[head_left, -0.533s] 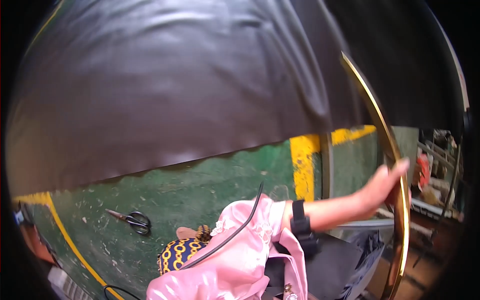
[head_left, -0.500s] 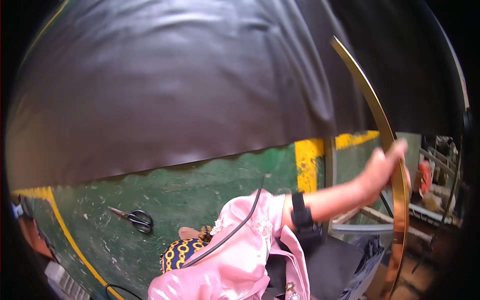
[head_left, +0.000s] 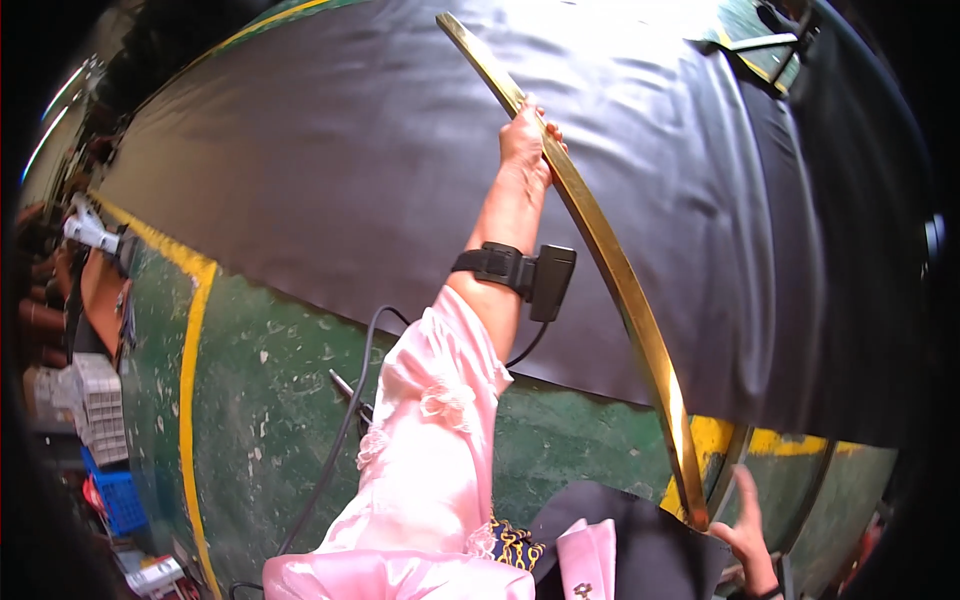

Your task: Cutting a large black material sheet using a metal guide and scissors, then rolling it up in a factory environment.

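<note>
My left hand (head_left: 527,145), at the end of a pink sleeve, is closed around the upper part of a long gold-coloured metal bar (head_left: 615,265). The bar slants from the top middle down to the lower right, over a wide dark leather-like sheet (head_left: 330,170). At the bar's lower end is my right hand (head_left: 748,540), thumb and a finger spread apart; whether it touches the bar I cannot tell. Behind my left sleeve, the blade of the scissors (head_left: 345,383) shows on the scuffed green surface (head_left: 270,400); their handles are mostly hidden.
A black cable (head_left: 335,465) runs beside my left arm, whose forearm carries a strapped black device (head_left: 550,283). Yellow stripes (head_left: 187,400) mark the green surface. At the far left stand a pale crate (head_left: 98,400) and a blue basket (head_left: 122,500).
My left hand has swung from the right to the upper middle with the bar, which now lies across the sheet. My right hand has come into view at lower right. The view has shifted.
</note>
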The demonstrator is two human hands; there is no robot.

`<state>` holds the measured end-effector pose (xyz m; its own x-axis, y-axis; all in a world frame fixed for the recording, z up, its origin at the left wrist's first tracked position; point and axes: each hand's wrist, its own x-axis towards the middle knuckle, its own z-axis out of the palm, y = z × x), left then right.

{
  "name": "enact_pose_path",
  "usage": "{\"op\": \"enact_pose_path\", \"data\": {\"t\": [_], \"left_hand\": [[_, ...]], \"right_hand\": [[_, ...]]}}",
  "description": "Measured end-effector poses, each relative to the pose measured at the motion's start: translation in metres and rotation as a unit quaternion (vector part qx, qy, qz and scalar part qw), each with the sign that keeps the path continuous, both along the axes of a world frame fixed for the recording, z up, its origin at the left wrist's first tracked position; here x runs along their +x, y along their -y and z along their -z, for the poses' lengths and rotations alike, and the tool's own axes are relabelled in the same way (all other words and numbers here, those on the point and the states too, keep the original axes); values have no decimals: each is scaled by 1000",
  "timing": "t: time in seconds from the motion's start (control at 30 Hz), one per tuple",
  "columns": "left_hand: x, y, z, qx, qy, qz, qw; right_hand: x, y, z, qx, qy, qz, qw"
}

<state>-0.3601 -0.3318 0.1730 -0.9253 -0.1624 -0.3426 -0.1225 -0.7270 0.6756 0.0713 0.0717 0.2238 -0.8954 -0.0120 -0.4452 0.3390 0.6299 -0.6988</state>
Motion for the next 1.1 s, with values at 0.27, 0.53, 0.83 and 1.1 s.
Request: {"op": "enact_pose_path", "data": {"t": [0.27, 0.53, 0.83, 1.1], "left_hand": [[16, 87, 16, -130, 36, -112, 985], [258, -22, 114, -210, -98, 331, 915], [307, -39, 72, -77, -18, 97, 992], [257, 161, 77, -293, -15, -80, 953]], "right_hand": [[-51, 37, 22, -167, 301, -66, 937], [-226, 189, 41, -131, 41, -148, 980], [-358, 426, 19, -369, -59, -94, 923], [-358, 352, 189, 74, -278, -238, 928]]}}
